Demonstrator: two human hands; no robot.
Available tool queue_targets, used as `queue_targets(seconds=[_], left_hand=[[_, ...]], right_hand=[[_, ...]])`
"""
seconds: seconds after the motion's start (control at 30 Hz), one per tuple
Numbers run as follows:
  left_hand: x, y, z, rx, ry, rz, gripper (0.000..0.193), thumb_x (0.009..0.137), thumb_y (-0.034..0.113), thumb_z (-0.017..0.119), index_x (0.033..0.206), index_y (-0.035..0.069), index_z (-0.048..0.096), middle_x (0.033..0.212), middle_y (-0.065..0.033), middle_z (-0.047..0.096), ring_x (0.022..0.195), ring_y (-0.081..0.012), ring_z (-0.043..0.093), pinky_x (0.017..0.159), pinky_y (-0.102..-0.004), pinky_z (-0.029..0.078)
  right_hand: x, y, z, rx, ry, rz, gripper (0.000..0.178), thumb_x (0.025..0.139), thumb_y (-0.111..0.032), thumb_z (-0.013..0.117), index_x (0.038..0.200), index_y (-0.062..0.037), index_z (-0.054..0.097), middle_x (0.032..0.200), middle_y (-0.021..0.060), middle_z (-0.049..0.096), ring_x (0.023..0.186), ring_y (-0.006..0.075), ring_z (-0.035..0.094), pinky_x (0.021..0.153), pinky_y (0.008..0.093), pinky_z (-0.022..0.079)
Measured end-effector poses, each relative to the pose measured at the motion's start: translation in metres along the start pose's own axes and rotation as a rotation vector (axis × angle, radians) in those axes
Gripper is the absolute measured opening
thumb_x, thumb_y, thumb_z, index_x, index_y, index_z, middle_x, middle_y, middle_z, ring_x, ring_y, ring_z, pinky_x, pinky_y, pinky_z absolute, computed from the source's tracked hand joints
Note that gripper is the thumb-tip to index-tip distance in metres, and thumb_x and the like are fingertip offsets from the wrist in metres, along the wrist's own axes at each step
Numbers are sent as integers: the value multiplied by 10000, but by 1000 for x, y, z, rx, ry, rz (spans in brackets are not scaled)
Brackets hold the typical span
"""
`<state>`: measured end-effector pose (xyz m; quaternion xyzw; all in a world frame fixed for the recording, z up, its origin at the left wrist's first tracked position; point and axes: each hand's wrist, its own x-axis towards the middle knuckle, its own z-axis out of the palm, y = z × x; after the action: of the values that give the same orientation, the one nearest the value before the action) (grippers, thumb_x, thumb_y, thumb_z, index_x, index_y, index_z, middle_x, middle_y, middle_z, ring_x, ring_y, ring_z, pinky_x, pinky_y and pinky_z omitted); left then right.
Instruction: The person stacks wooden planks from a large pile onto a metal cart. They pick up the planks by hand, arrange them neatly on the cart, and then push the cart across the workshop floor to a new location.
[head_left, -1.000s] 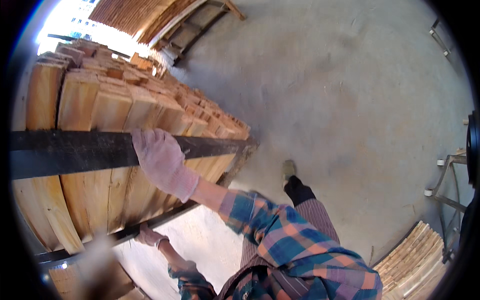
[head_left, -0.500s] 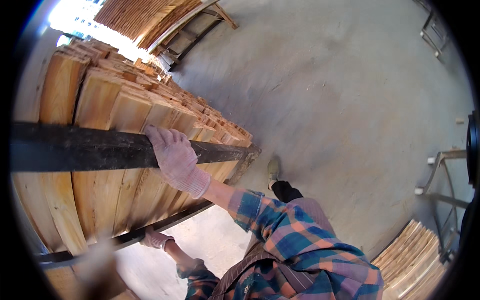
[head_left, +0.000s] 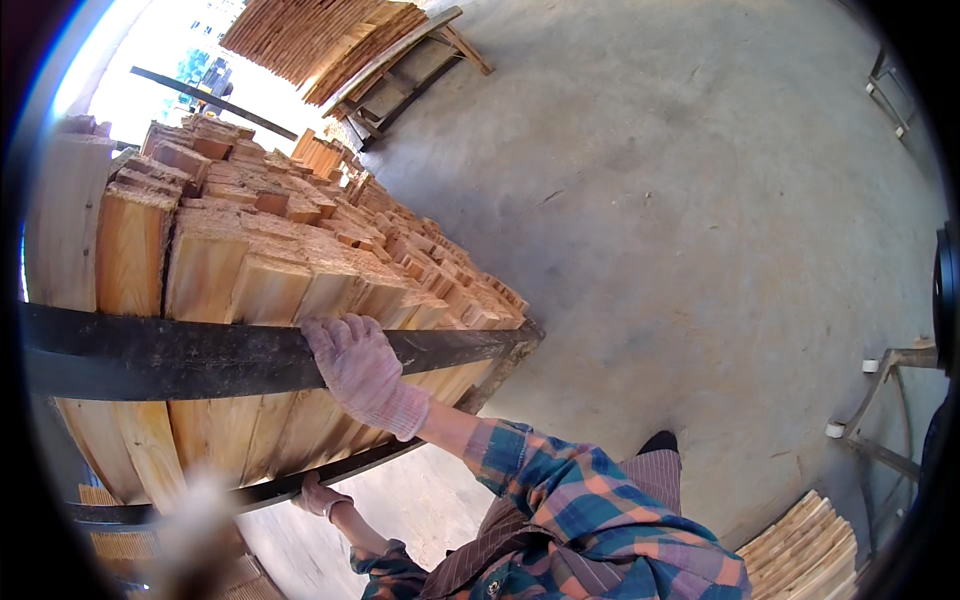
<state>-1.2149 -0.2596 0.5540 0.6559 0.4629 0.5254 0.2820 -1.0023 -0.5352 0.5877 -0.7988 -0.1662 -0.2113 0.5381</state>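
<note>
Dark metal bars belong to a rack packed with upright wooden boards [head_left: 205, 265] at the left. My right hand [head_left: 365, 375], in a pale knitted glove, is closed over the upper bar [head_left: 180, 355], its fingers curled across the top edge. Lower down, my gloved left hand [head_left: 318, 494] grips the lower bar [head_left: 275, 490]; its fingertips are partly hidden. Rough sawn ends of the boards jut above the upper bar in uneven rows. A pale blurred shape close to the camera covers part of the lower left.
A wooden trestle [head_left: 405, 75] bearing a stack of strips stands at the far left. More wood strips [head_left: 805, 550] lie at the lower right, near a metal frame with white wheels [head_left: 880, 385]. Concrete floor [head_left: 680, 230] stretches along the right of the rack.
The rack and both gripping hands appear slightly lower in view. More board tops show, and a dark bar shows behind them. My foot has changed position; both hands keep their hold.
</note>
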Motion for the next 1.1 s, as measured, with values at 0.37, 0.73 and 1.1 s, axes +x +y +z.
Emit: queue_targets(seconds=[0.37, 0.73, 1.1], left_hand=[[10, 7, -20, 71, 32, -51, 406, 705, 90, 688, 1041, -76, 533, 973, -159, 601, 816, -267, 597, 767, -361, 521], [69, -66, -33, 453, -246, 361, 391, 855, 247, 620, 1044, -93, 654, 1062, -204, 657, 876, -277, 665, 781, -417, 555], [17, -41, -19, 599, -243, 296, 295, 864, 171, 553, 1025, -43, 677, 1005, -216, 669, 870, -311, 665, 774, -410, 555]], right_hand=[[7, -14, 0, 126, -131, 22, 422, 786, -125, 567, 1193, -14, 560, 1056, 120, 597, 1029, 294, 564, 913, 438, 437], [19, -4, -10, 2, -147, 47, 495, 720, -194, 658, 1191, -57, 590, 971, 94, 589, 1008, 280, 566, 907, 408, 455], [24, 15, -6, 21, 0, -128, 351, 794, -185, 562, 1096, -15, 616, 892, 75, 597, 880, 228, 578, 774, 347, 447]])
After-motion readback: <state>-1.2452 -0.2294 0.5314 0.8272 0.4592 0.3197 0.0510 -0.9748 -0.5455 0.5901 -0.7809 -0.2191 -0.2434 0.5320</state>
